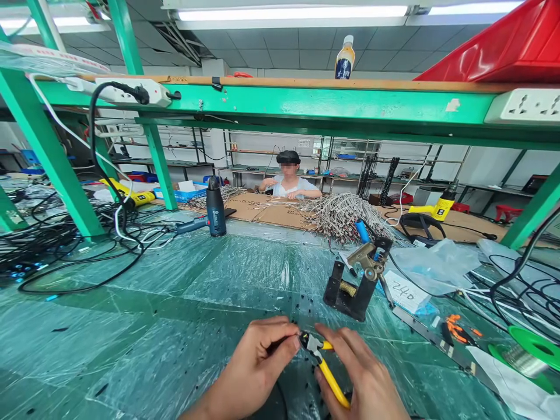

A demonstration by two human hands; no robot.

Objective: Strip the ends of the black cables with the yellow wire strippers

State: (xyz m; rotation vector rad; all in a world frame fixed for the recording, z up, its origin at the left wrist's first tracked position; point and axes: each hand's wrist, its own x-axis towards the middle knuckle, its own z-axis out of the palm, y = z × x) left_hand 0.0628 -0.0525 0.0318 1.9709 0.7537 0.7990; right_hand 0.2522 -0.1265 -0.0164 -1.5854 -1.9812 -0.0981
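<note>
In the lower middle, my left hand (pixel 258 361) is closed in a pinch, thumb against forefinger. The small end it holds is mostly hidden; a thin black cable (pixel 282 398) curves out beneath this hand. My right hand (pixel 365 370) grips yellow-handled cutting pliers (pixel 331 382), fingers around the two spread handles. Their metal jaws point up and left, right beside the left fingertips and the pinched end. Whether the jaws touch that end cannot be made out.
A black tape-dispenser-like stand (pixel 350 291) is ahead, right of centre. A dark heat gun (pixel 215 210) stands farther left. Orange-handled pliers (pixel 457 329) and a solder spool (pixel 525 356) lie right. Black cables (pixel 39 221) heap left. A person (pixel 289 181) sits opposite, near bundled grey cables (pixel 350 216).
</note>
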